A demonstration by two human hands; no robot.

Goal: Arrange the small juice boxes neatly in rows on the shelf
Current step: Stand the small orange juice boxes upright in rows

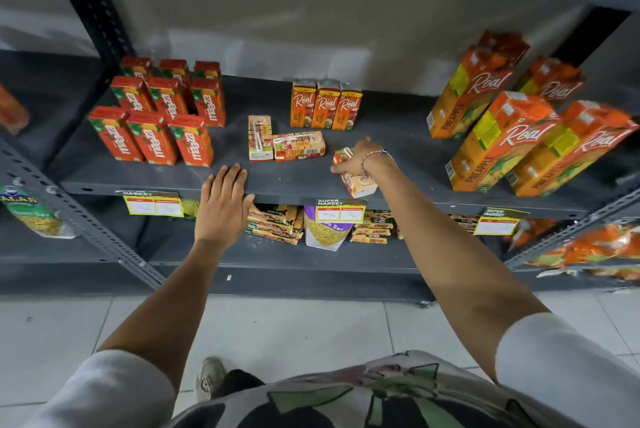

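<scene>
On the grey shelf (301, 178), three small Real juice boxes (326, 109) stand upright in a row at the back. In front of them, two small boxes lie flat: one (259, 138) pointing away, one (298, 146) sideways, touching each other. My right hand (360, 159) is closed on another small juice box (356, 181) near the shelf's front edge; the box lies tilted under my fingers. My left hand (225, 199) rests flat on the shelf's front edge, fingers apart, holding nothing.
Red Maaza boxes (157, 136) stand in rows at the left. Large Real pineapple cartons (502, 140) lean at the right. Price tags (341, 211) hang on the shelf edge. Snack packets (277, 223) fill the shelf below. Slotted steel uprights (86, 216) frame the shelf.
</scene>
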